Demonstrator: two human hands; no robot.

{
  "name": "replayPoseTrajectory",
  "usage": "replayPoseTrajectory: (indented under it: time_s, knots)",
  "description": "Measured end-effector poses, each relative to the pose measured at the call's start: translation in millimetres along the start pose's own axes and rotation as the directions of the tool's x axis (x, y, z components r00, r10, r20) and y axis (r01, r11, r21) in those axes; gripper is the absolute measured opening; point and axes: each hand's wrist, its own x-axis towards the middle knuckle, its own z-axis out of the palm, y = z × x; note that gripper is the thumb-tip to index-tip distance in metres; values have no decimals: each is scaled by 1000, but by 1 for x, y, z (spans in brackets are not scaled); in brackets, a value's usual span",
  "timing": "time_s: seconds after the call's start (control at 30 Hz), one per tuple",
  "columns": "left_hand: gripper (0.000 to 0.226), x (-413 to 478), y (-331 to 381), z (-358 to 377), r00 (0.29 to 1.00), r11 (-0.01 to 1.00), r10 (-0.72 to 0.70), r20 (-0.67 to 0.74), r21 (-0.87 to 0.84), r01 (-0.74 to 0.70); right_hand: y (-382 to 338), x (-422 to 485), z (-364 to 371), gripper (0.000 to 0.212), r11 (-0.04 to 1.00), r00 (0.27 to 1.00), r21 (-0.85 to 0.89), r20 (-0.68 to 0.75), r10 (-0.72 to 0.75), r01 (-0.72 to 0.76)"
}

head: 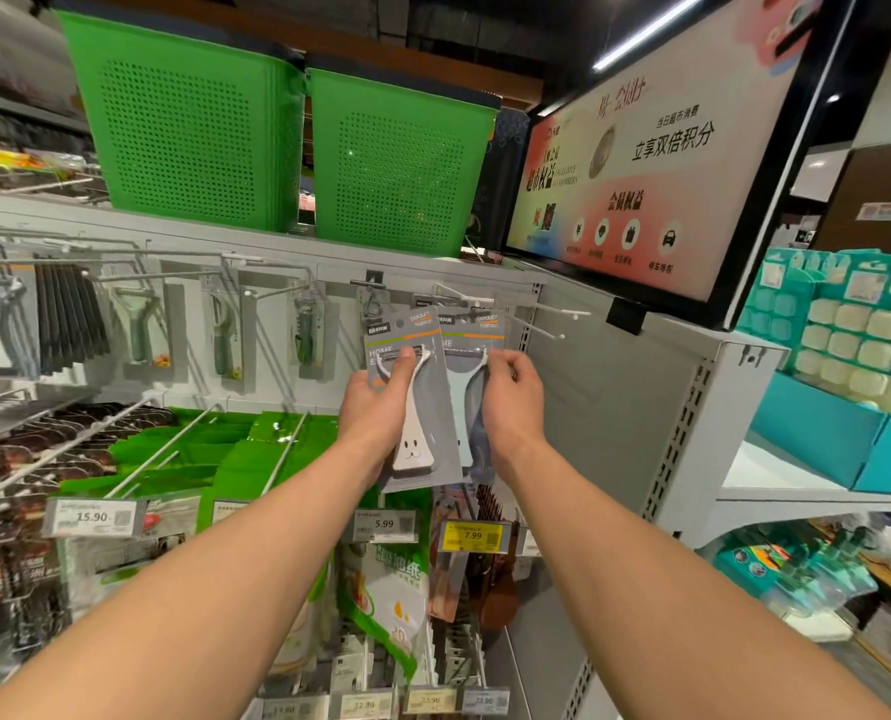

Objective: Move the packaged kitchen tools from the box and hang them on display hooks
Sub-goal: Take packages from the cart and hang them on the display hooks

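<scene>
- a shop aisle, with a grey metal display panel (pixel 604 397) carrying white wire hooks (pixel 563 310).
- the left grip (pixel 376 402) curls round a grey card pack with a white plastic peeler (pixel 416 449), held up just below the hooks.
- the right grip (pixel 511 392) pinches a second pack (pixel 477 330) beside it.
- the packs are likely light, with bendy card; hold them by the card edges and keep the top free for hanging.

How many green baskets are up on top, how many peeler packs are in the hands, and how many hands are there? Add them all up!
Green baskets: 2, left basket and right basket
Peeler packs in view: 2, left peeler pack and right peeler pack; more may hide behind
Hands: 2, left hand and right hand
Total: 6
</scene>
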Motion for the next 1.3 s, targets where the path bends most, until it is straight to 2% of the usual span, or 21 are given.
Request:
replayPoseTrajectory:
  time_s: [0.07,0.13,0.23,0.27,0.37,0.4,0.5,0.6,0.67,0.73,0.83,0.9,0.93,1.03,1.13,1.3]
  knots:
    - [93,2,0,1,1000,1000,10,28,1,-10,-1,3,-1,16,1000,1000,-15,-24,-8,8]
    - [87,3,-1,4,999,1000,-3,48,-4,3,-2,6,-2,18,999,999,-45,-39,-8,6]
    - [39,6,-4,7,998,1000,-13,60,2,13,4,9,-2,19,995,999,-103,-33,-3,0]
    - [39,8,-5,8,998,1000,-4,63,-1,4,6,11,-2,19,993,999,-118,-34,0,-4]
    - [78,11,-4,8,997,999,43,66,-9,-42,15,17,1,20,986,999,-164,-53,-3,-5]
    - [79,13,-6,8,998,999,37,55,7,-38,17,19,1,21,984,998,-180,-63,-18,6]
    - [60,21,-7,7,997,999,36,66,15,-37,19,26,1,25,974,994,-221,-88,-67,46]
    - [82,28,-8,4,994,998,55,90,10,-56,18,32,2,23,972,994,-231,-90,-63,41]
    - [88,28,-6,2,992,997,71,109,-3,-71,18,36,3,21,970,994,-241,-97,-47,22]
    - [84,29,-8,2,986,997,73,150,15,-77,19,39,2,20,971,995,-240,-96,-33,9]
    - [57,29,-5,3,975,989,127,179,52,-139,21,40,-2,22,965,998,-260,-58,-27,11]
    - [80,25,0,6,969,983,157,190,66,-173,22,41,-5,25,958,999,-286,-27,-31,22]
    - [80,24,1,8,967,980,169,190,76,-186,21,41,-5,26,954,999,-298,-12,-31,26]
    - [48,25,-1,15,952,969,195,235,107,-224,23,45,-7,26,954,1000,-300,12,-6,9]
    - [30,21,1,23,941,960,201,272,138,-245,23,46,-10,30,960,999,-276,-1,38,-37]
    - [43,20,1,32,945,955,218,242,148,-258,21,45,-17,48,970,997,-235,20,71,-64]
